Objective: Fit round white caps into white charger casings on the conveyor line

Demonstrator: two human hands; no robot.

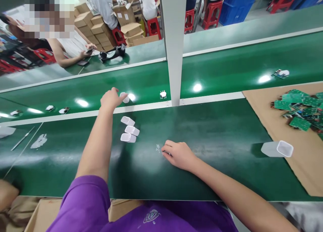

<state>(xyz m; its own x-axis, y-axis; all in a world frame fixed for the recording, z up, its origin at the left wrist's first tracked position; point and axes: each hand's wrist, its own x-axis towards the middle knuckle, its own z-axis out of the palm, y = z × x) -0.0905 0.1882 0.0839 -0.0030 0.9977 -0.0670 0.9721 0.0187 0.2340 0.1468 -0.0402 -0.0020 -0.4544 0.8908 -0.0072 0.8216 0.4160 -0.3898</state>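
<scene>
My left hand (pixel 110 99) is stretched over the green belt. Its thumb overlaps a white plastic cup-like housing (pixel 125 97), and the other fingers stand apart from it; whether the thumb touches it I cannot tell. Nearer to me, three similar white housings (pixel 130 138) lie on their sides in a short column. My right hand (pixel 179 153) rests low over the green table with fingers pinched together. A thin dark thing shows between the fingertips, too small to name. Just left of them lies a little cluster of tiny whitish pieces (pixel 158 148).
Green circuit boards (pixel 300 104) are heaped on cardboard (pixel 275 114) at right, beside another white housing (pixel 276 148). A grey post (pixel 174 50) rises at the belt's edge. Small boards with white parts (pixel 163 94) sit along the belt. A person (pixel 67 46) sits opposite.
</scene>
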